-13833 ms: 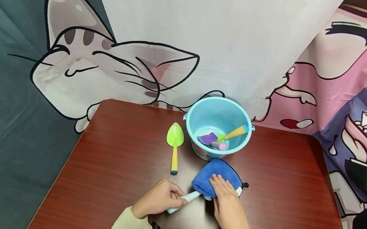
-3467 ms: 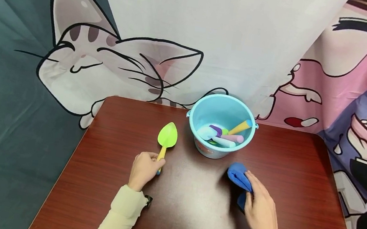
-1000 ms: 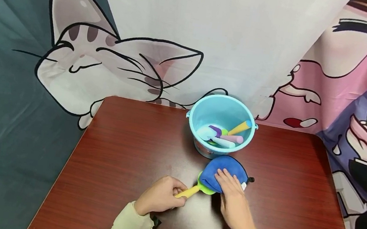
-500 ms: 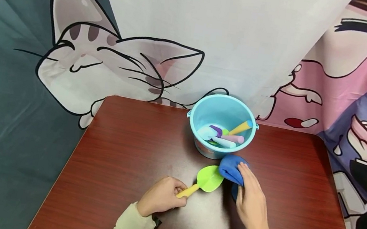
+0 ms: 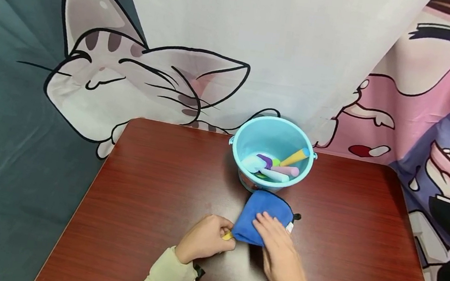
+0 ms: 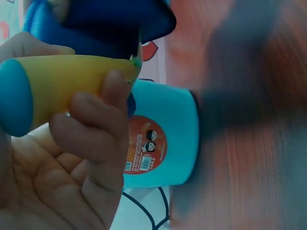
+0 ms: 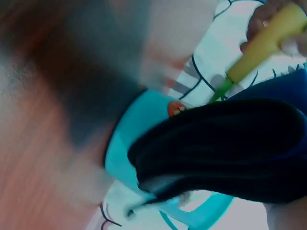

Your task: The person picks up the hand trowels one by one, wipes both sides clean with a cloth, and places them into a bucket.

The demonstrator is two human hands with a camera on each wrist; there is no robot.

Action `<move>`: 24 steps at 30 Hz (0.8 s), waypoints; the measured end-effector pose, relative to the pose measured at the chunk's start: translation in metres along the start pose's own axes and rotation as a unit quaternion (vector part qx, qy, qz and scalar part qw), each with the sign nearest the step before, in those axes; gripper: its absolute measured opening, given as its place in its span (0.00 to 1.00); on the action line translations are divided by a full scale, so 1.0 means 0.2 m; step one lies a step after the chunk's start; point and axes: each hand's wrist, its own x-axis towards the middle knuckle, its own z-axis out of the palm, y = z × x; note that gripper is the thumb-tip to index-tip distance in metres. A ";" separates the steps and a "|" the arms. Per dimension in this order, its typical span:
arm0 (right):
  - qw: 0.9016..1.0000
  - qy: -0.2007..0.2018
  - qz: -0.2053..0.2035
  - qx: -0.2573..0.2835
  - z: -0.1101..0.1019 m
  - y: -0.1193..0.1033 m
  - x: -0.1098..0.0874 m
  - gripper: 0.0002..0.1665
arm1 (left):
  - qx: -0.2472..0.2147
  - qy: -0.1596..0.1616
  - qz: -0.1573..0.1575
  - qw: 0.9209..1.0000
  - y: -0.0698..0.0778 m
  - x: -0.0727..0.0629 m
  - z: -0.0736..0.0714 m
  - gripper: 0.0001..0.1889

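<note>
My left hand pinches the yellow handle of a toy shovel, which has a blue end cap. Its green blade is hidden by a folded blue cloth; only a bit of green shows near the handle in the wrist views. My right hand holds this cloth over the blade, fingers laid along its top; the thumb's grip is mostly hidden. In the right wrist view the cloth looks dark and folded double. Just beyond the cloth stands a light blue bucket.
Inside the bucket lie several toy tools, among them a yellow handle, a pink handle and a pale blue scoop. The brown table extends to both sides. A printed cartoon curtain hangs behind its far edge.
The toy shovel came from the table's left into my left hand. The cloth lifted off the green blade half a second ago and now covers it again. Earlier, the pale blue scoop went into the bucket.
</note>
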 end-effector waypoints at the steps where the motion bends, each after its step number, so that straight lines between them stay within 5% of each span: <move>1: 1.000 -0.018 -0.003 0.002 0.01 0.00 -0.01 0.27 | -0.004 0.001 0.006 1.000 0.00 0.00 0.00 0.02; 6: 0.997 -0.080 0.014 0.007 0.02 0.00 -0.04 0.30 | -0.019 0.002 0.029 0.999 0.00 0.00 -0.01 0.13; 14: 0.996 -0.074 0.026 -0.032 0.04 0.03 -0.02 0.28 | -0.033 -0.016 0.012 0.999 0.00 -0.03 -0.02 0.02; 19: 0.996 -0.071 0.043 -0.038 0.04 0.06 -0.02 0.25 | -0.036 -0.015 0.001 0.999 0.00 -0.05 -0.02 0.07; 24: 0.993 -0.072 0.073 -0.067 0.04 0.09 -0.05 0.33 | -0.040 -0.026 -0.007 0.999 -0.01 -0.07 -0.01 0.07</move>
